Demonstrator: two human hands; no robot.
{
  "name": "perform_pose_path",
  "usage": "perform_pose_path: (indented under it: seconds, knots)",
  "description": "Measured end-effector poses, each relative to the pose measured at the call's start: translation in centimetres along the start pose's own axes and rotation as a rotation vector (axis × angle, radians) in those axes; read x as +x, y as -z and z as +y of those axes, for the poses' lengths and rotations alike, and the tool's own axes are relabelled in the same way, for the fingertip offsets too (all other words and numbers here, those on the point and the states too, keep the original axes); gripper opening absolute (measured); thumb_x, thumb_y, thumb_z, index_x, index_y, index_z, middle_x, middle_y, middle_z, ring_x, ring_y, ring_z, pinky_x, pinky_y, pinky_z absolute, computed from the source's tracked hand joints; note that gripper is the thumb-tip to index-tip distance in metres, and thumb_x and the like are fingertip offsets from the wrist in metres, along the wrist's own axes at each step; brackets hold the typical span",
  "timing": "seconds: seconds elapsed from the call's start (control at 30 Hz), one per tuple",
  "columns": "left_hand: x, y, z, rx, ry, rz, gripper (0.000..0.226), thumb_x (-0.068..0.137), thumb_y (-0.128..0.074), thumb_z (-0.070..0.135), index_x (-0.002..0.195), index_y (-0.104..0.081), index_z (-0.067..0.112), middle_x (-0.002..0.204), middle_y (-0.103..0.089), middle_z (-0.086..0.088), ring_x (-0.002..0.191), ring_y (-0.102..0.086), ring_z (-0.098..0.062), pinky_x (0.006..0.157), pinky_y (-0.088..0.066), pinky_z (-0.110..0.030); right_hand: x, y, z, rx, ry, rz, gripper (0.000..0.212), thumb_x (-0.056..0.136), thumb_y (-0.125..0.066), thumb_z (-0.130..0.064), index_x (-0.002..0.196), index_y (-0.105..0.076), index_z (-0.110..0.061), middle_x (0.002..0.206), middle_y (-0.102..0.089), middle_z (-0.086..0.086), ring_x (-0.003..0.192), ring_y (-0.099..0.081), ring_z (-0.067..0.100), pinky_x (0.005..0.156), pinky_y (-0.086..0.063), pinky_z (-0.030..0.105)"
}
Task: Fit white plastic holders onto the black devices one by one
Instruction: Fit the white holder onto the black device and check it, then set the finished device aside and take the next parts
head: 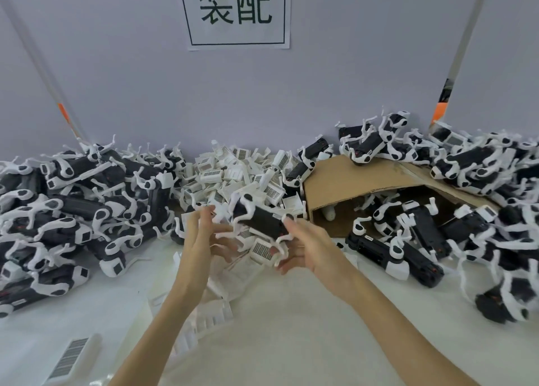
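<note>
Both forearms reach forward over the white table [291,327]. The right hand [303,245] holds a black device [262,219] up above the table, thumb on its near end and fingers curled beneath it; white arms stick out from the device's sides. A white plastic holder [262,251] with a barcode label sits just under the device, against the right fingers; whether it is already seated on the device is blurred and hard to tell. The left hand [201,234] is beside the device with fingers spread and loosely bent, the fingertips near its left end; it does not plainly grasp anything.

Below the hands, a few loose white holders and a clear bag [221,280] lie on the table, and another labelled holder [73,356] lies at the near left edge.

Behind the hands is a heap of white holders [242,170]. To the left is a big pile of black devices with white parts [73,205]. To the right, a tipped cardboard box [364,181] spills more devices, and a further pile [466,210] covers and surrounds it.

At the back stands a pale grey wall [116,79] with a paper sign [236,12] printed with two large characters.
</note>
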State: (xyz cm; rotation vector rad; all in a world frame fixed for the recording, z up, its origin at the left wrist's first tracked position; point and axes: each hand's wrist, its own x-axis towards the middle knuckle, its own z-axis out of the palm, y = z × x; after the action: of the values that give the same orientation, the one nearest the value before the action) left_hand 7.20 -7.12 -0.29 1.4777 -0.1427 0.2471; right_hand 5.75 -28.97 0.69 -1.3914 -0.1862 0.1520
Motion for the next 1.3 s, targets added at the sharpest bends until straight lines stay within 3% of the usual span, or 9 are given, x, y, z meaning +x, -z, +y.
perform_pose_path:
  seconds: [0.07,0.2,0.37,0.47,0.63,0.93,1.1,1.2,1.3]
  knots:
    - [0.4,0.5,0.2,-0.016,-0.077,0.041,0.053,0.105,-0.038,0.060,0.137,-0.047,0.020,0.097,-0.074,-0.012,0.072,-0.069,-0.028,0.057,-0.056,-0.033,0.9,1.8,-3.1,0.357,0.041,0.105,0.046,0.098,-0.064,-0.035,0.124,-0.062,0.003,0.107,-0.072,0.030,0.083,-0.076,0.033,0.067,-0.064,0.035]
    - [0.8,1.1,-0.3,0.100,-0.145,0.060,0.043,0.106,-0.043,0.054,0.128,-0.053,0.019,0.092,-0.074,-0.005,0.075,-0.068,-0.023,0.059,-0.055,-0.034,1.6,6.0,-7.8,0.821,0.174,0.069,0.078,0.096,-0.061,-0.057,0.149,-0.044,-0.001,0.143,-0.057,0.033,0.127,-0.062,0.050,0.102,-0.056,0.055]
    - [1.3,1.2,-1.5,0.437,-0.209,0.069,0.006,0.108,-0.058,0.033,0.105,-0.062,0.030,0.090,-0.071,0.008,0.080,-0.068,-0.011,0.070,-0.055,-0.029,1.3,5.4,-4.6,0.591,0.005,0.064,0.074,0.103,-0.055,-0.056,0.154,-0.038,-0.005,0.132,-0.070,0.019,0.115,-0.072,0.031,0.089,-0.061,0.042]
    - [1.2,1.4,-1.8,0.570,-0.283,0.092,0.005,0.105,-0.061,0.032,0.102,-0.061,0.035,0.095,-0.068,0.012,0.084,-0.063,-0.007,0.071,-0.049,-0.018,0.9,4.5,-1.2,0.580,-0.067,0.090,0.061,0.102,-0.057,-0.046,0.148,-0.056,-0.005,0.107,-0.075,0.007,0.085,-0.072,0.019,0.074,-0.062,0.031]
    - [2.0,2.5,-2.3,0.701,-0.320,0.219,0.011,0.106,-0.060,0.026,0.110,-0.069,0.021,0.113,-0.058,0.006,0.102,-0.053,-0.001,0.087,-0.050,-0.029,0.9,3.3,1.7,0.600,-0.141,0.143,0.042,0.100,-0.058,-0.037,0.129,-0.069,-0.008,0.093,-0.071,0.005,0.078,-0.065,0.017,0.067,-0.059,0.028]
    - [9.2,7.0,-0.3,1.003,-0.035,0.375,0.031,0.106,-0.057,0.042,0.131,-0.072,0.033,0.154,-0.043,-0.023,0.152,-0.025,-0.036,0.122,-0.023,-0.047,0.4,1.5,1.2,0.519,-0.161,0.176,0.031,0.104,-0.055,-0.033,0.108,-0.075,-0.009,0.082,-0.067,0.003,0.072,-0.058,0.017,0.074,-0.045,0.030]
    - [13.6,9.6,0.6,1.172,0.082,0.173,0.038,0.107,-0.049,0.051,0.136,-0.069,0.035,0.109,-0.071,-0.011,0.141,-0.040,-0.036,0.120,-0.022,-0.045,0.0,1.6,1.0,0.532,-0.154,0.153,0.030,0.098,-0.060,-0.034,0.101,-0.078,-0.010,0.081,-0.068,0.004,0.069,-0.061,0.016,0.071,-0.047,0.029]
    - [13.2,9.1,0.8,1.073,-0.012,0.262,0.035,0.106,-0.057,0.048,0.129,-0.075,0.029,0.068,-0.064,0.002,0.103,-0.057,-0.026,0.108,-0.033,-0.042,0.0,1.8,1.2,0.506,-0.145,0.145,0.031,0.099,-0.059,-0.033,0.105,-0.077,-0.009,0.081,-0.068,0.004,0.067,-0.062,0.015,0.071,-0.047,0.029]
    - [11.8,7.9,0.9,1.078,-0.159,0.301,0.028,0.103,-0.065,0.041,0.123,-0.078,0.026,0.104,-0.075,-0.002,0.122,-0.057,-0.031,0.111,-0.030,-0.047,0.0,1.8,1.4,0.501,-0.142,0.153,0.031,0.103,-0.057,-0.032,0.105,-0.078,-0.009,0.081,-0.069,0.004,0.065,-0.062,0.014,0.071,-0.047,0.029]
